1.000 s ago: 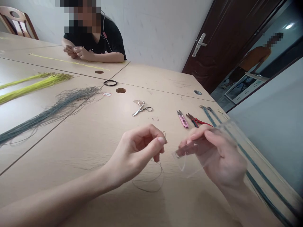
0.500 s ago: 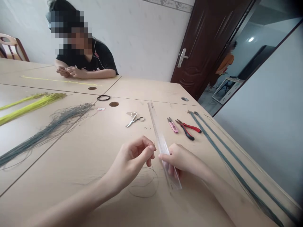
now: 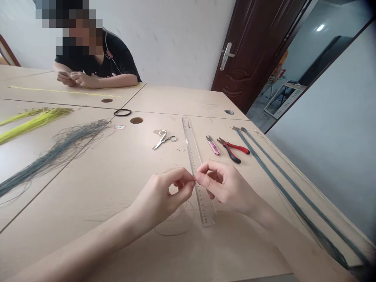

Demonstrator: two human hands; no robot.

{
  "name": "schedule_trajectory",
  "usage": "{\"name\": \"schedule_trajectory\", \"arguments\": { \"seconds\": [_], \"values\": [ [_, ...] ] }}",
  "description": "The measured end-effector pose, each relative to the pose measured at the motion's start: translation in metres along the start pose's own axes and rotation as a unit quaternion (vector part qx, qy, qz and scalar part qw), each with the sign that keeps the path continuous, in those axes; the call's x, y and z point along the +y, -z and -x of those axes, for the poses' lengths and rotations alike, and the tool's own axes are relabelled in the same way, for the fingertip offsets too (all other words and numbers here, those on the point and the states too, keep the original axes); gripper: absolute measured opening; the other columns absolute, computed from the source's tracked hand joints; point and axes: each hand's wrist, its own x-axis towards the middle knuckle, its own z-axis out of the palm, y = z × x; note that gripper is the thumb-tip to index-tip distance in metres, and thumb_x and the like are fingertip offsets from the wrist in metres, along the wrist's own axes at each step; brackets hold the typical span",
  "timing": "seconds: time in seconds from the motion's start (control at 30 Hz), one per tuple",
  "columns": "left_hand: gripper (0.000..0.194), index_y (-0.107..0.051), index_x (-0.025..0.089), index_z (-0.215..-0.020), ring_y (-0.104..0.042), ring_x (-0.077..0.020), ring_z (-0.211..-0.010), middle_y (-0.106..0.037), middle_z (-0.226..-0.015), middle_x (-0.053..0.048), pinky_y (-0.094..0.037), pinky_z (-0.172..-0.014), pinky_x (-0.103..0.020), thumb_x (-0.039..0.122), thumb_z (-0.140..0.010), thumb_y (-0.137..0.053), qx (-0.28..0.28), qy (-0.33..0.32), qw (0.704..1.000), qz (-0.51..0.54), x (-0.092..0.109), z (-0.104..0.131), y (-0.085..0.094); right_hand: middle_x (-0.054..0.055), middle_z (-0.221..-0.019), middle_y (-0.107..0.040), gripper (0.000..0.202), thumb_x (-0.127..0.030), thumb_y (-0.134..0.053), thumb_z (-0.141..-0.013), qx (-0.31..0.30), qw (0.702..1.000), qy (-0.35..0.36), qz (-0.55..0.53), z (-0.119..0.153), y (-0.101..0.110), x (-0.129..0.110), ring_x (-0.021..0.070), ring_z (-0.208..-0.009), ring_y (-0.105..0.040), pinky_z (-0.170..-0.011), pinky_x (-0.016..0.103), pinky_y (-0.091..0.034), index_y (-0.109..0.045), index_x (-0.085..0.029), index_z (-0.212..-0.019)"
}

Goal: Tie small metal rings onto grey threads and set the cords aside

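Fingers of the left hand and right hand pinch 1 thin cord near its end, above the clear ruler; scissors lie at 11 o'clock, pliers at 2.

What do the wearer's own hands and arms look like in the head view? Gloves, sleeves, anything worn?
Left hand and right hand: both bare, no gloves. No ring, watch or bracelet visible. Left forearm and right forearm: no sleeve in view, no cable or marking visible. Nail detail: too small to tell.
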Motion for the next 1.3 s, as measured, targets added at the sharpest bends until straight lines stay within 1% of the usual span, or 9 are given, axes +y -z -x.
{"name": "schedule_trajectory", "arguments": {
  "seconds": [0.2, 0.3, 0.37, 0.5, 0.57, 0.7, 0.83, 1.03, 1.3],
  "values": [
    [0.014, -0.057, 0.017, -0.073, -0.050, -0.0082, -0.060, -0.057, -0.064, 0.003, -0.039, -0.055, -0.018, 0.021, -0.084, -0.049, 0.019, -0.001, 0.999, 0.026, 0.001, 0.001, 0.001, -0.005, -0.054, -0.044, 0.019, -0.035, -0.048, -0.088, 0.027, 0.999, 0.024, -0.018, 0.002, -0.006, -0.002, 0.0072, -0.048, -0.045, -0.039, 0.016, -0.035, -0.052, -0.019, -0.078],
    [0.018, -0.056, 0.016, -0.073, -0.051, -0.0084, -0.061, -0.056, -0.064, 0.002, -0.040, -0.056, -0.018, 0.026, -0.086, -0.049, 0.019, 0.022, 0.990, 0.138, 0.004, 0.001, 0.005, -0.004, -0.061, -0.049, 0.013, -0.027, -0.050, -0.088, 0.064, 0.992, 0.113, 0.006, 0.005, -0.008, -0.001, 0.0060, -0.050, -0.047, -0.040, 0.016, -0.037, -0.052, -0.019, -0.078],
    [0.019, -0.055, 0.016, -0.074, -0.052, -0.0084, -0.061, -0.056, -0.063, 0.002, -0.042, -0.057, -0.019, 0.028, -0.088, -0.049, -0.007, 0.033, 0.973, 0.228, 0.007, 0.002, 0.006, -0.003, -0.071, -0.053, 0.006, -0.018, -0.052, -0.086, 0.097, 0.966, 0.226, 0.078, 0.007, -0.009, 0.001, 0.0062, -0.057, -0.050, -0.045, 0.017, -0.041, -0.052, -0.019, -0.080],
    [0.019, -0.052, 0.016, -0.073, -0.051, -0.0089, -0.060, -0.055, -0.062, 0.002, -0.043, -0.058, -0.021, 0.026, -0.088, -0.048, -0.028, 0.022, 0.949, 0.314, 0.009, 0.005, 0.005, 0.002, -0.082, -0.058, 0.020, -0.007, -0.057, -0.080, 0.148, 0.862, 0.401, 0.273, 0.010, -0.005, 0.006, 0.0107, -0.069, -0.054, -0.055, 0.022, -0.045, -0.055, -0.022, -0.094],
    [0.017, -0.052, 0.016, -0.072, -0.050, -0.0090, -0.058, -0.054, -0.063, 0.001, -0.041, -0.054, -0.021, 0.022, -0.087, -0.048, 0.002, -0.008, 0.964, 0.266, 0.009, 0.007, 0.003, 0.002, -0.079, -0.059, 0.015, -0.011, -0.056, -0.082, 0.146, 0.878, 0.386, 0.244, 0.011, -0.004, 0.004, 0.0116, -0.068, -0.054, -0.055, 0.023, -0.044, -0.055, -0.021, -0.092],
    [0.012, -0.056, 0.016, -0.075, -0.049, -0.0085, -0.058, -0.055, -0.065, 0.000, -0.040, -0.054, -0.021, 0.009, -0.082, -0.049, 0.064, -0.103, 0.984, 0.128, 0.007, 0.010, 0.000, -0.001, -0.065, -0.052, 0.020, -0.028, -0.043, -0.091, 0.061, 0.976, 0.203, 0.036, 0.015, -0.008, -0.006, 0.0094, -0.057, -0.050, -0.050, 0.023, -0.041, -0.055, -0.019, -0.078],
    [0.012, -0.057, 0.015, -0.076, -0.051, -0.0082, -0.059, -0.055, -0.065, 0.000, -0.041, -0.055, -0.021, 0.006, -0.079, -0.051, 0.087, -0.136, 0.985, 0.064, 0.006, 0.010, -0.001, -0.004, -0.061, -0.049, 0.015, -0.023, -0.049, -0.088, 0.043, 0.994, 0.103, -0.012, 0.020, -0.014, -0.014, 0.0070, -0.053, -0.047, -0.045, 0.019, -0.037, -0.054, -0.019, -0.074],
    [0.010, -0.056, 0.015, -0.078, -0.050, -0.0071, -0.061, -0.055, -0.067, 0.001, -0.041, -0.056, -0.020, 0.007, -0.082, -0.051, 0.075, -0.137, 0.981, 0.115, 0.006, 0.010, 0.001, -0.003, -0.066, -0.049, 0.011, -0.010, -0.052, -0.083, 0.069, 0.981, 0.181, 0.017, 0.018, -0.016, -0.011, 0.0074, -0.059, -0.047, -0.051, 0.021, -0.039, -0.054, -0.019, -0.076],
    [0.012, -0.055, 0.016, -0.075, -0.047, -0.0069, -0.056, -0.052, -0.063, 0.002, -0.040, -0.051, -0.019, 0.012, -0.085, -0.048, 0.043, -0.078, 0.972, 0.218, 0.010, 0.014, 0.002, 0.002, -0.075, -0.057, 0.018, -0.005, -0.056, -0.078, 0.121, 0.917, 0.325, 0.197, 0.016, -0.012, -0.003, 0.0119, -0.065, -0.054, -0.053, 0.025, -0.043, -0.056, -0.021, -0.086]
  ]
}}
